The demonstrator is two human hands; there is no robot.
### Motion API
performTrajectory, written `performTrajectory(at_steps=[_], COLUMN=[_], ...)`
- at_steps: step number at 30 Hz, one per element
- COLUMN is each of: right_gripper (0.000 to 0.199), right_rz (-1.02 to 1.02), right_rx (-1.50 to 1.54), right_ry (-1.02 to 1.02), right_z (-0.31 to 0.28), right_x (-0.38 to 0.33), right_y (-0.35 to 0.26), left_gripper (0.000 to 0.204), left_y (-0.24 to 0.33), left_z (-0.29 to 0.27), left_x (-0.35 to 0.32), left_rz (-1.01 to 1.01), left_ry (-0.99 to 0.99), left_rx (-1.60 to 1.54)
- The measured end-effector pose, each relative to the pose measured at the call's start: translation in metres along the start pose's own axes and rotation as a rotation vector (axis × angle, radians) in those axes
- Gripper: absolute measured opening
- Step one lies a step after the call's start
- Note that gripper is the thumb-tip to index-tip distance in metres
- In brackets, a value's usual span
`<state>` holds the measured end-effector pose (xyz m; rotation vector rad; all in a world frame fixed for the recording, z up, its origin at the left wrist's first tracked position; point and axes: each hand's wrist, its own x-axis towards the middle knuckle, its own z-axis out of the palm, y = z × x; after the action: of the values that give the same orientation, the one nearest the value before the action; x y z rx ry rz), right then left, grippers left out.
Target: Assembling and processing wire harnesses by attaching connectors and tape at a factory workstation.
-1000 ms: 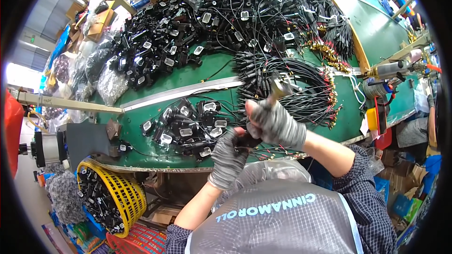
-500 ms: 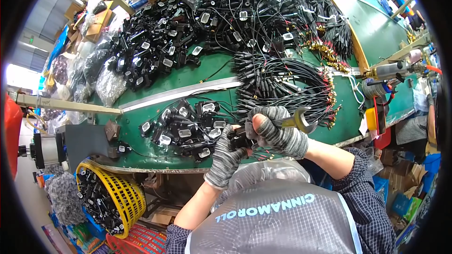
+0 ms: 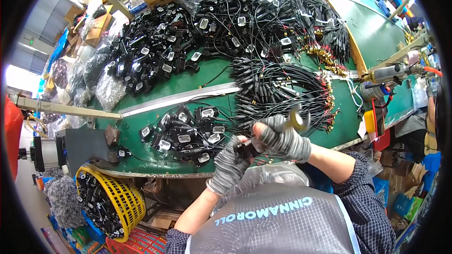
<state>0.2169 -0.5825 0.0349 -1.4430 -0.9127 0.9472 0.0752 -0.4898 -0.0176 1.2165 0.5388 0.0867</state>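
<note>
My left hand (image 3: 229, 165), in a grey striped fingerless glove, is closed around a small black plastic part (image 3: 246, 149) in front of my apron. Close beside it, my gloved right hand (image 3: 285, 142) grips a metal open-end wrench (image 3: 296, 119), its thumb lying along the handle. Motion blurs the wrench's jaw, which points away from the part. The fingers hide where the two hands come together. Just left of my hands lies a small group of black housings (image 3: 184, 138) with pale rectangular windows. Beyond the right hand, black cables (image 3: 278, 91) with brass-coloured ends are laid out in a bundle.
Large heaps of black parts (image 3: 155, 47) cover the far side of the green table (image 3: 136, 157), crossed by a metal strip (image 3: 179, 97). A yellow basket (image 3: 134, 202) of parts stands at lower left. At right hangs a power driver (image 3: 388, 72).
Both hands have shifted slightly to the right and toward me. The wrench has turned in my right hand and now looks blurred.
</note>
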Motion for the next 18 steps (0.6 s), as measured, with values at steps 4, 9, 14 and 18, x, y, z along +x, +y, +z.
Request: performTrajectory(at_steps=[4,9,14,18], right_gripper=[0.042,0.041,0.034,0.028], right_rz=[0.485,0.68,0.506,0.193], right_rx=[0.406,0.716,0.138,-0.126], right_ry=[-0.115,-0.071,0.014,-0.085], right_z=[-0.012,-0.033,-0.045,-0.033], right_x=[0.006,0.017,0.02,0.021], right_y=[0.02,0.036,0.024,0.05], left_gripper=[0.041,0.039,0.042,0.047], left_y=[0.001,-0.005,-0.006,-0.022], left_z=[-0.008,-0.012,-0.034,-0.052], left_x=[0.009,0.013,0.021,0.033], left_rz=[0.815,0.688,0.086,0.001], left_ry=[0.022,-0.06,0.048,0.034], left_rx=[1.113,1.006,0.105,-0.197])
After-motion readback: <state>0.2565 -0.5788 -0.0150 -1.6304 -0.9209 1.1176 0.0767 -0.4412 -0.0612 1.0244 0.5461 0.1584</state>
